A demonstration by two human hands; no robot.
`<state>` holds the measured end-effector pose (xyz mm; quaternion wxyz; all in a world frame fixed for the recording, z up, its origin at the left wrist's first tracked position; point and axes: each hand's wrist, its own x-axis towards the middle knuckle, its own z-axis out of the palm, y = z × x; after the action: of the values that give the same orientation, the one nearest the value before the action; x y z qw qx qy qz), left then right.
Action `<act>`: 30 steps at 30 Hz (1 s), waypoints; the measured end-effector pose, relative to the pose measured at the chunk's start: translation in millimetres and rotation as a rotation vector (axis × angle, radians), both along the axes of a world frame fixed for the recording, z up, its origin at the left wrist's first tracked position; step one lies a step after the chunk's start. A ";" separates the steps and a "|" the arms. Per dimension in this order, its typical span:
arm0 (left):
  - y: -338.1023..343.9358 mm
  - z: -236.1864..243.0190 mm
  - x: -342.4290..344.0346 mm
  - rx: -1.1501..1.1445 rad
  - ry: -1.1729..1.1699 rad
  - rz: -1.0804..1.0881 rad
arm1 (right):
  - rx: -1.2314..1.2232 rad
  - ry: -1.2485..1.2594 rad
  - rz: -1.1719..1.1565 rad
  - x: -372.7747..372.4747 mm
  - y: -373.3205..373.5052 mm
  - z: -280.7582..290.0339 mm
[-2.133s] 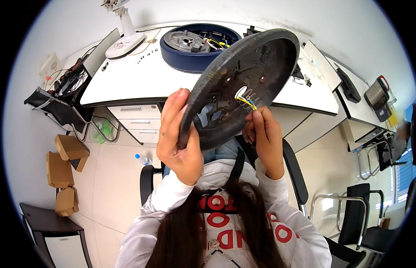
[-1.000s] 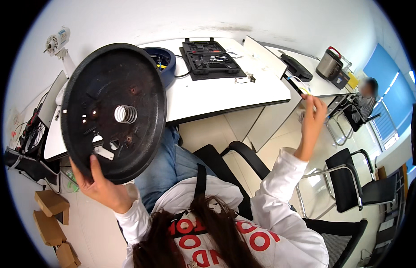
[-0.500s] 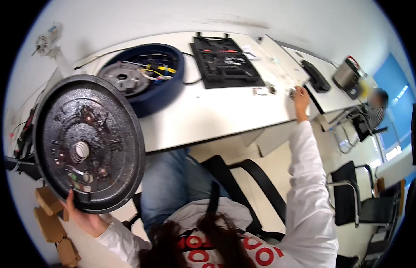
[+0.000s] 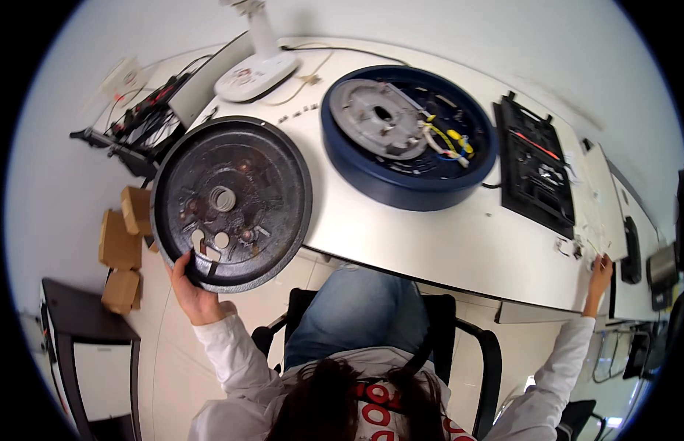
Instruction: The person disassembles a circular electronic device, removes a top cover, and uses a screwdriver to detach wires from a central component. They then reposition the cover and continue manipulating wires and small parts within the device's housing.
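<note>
My left hand (image 4: 197, 298) grips the lower left rim of a round black metal cover (image 4: 272, 213), held tilted at the table's left front edge. A coil spring (image 4: 223, 198) stands at the cover's middle, and a few cut-outs pierce it near my thumb. Far off at the table's right end is my right hand (image 4: 597, 281), fingers pinched together on something too small to make out. Beside it lie small metal parts (image 4: 570, 248). Between my hands stands a dark blue round housing (image 4: 400, 195), holding a grey metal disc (image 4: 371, 121) and coloured wires (image 4: 448, 143).
A black tool case (image 4: 529, 180) lies open right of the housing. Several small dark pieces (image 4: 298, 114) are spread behind the cover, near a white stand (image 4: 257, 77). Cardboard boxes (image 4: 121, 242) sit on the floor at left. My black chair's armrest (image 4: 491, 367) is below the table edge.
The view has swung left, so the table things appear farther right. The black cover has come over the table's edge, still in my left hand. My right hand stays near the small parts.
</note>
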<state>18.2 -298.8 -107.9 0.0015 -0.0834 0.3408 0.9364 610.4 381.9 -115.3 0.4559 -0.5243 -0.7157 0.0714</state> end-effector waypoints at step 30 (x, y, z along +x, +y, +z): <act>71.3 20.7 27.1 -0.175 0.128 0.038 | 0.295 -0.275 0.755 -319.5 -235.0 136.4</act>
<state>45.2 -227.5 -87.1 -0.0454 -0.0299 0.4188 0.9065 290.9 146.9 21.1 0.3681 -0.1596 -0.9140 0.0595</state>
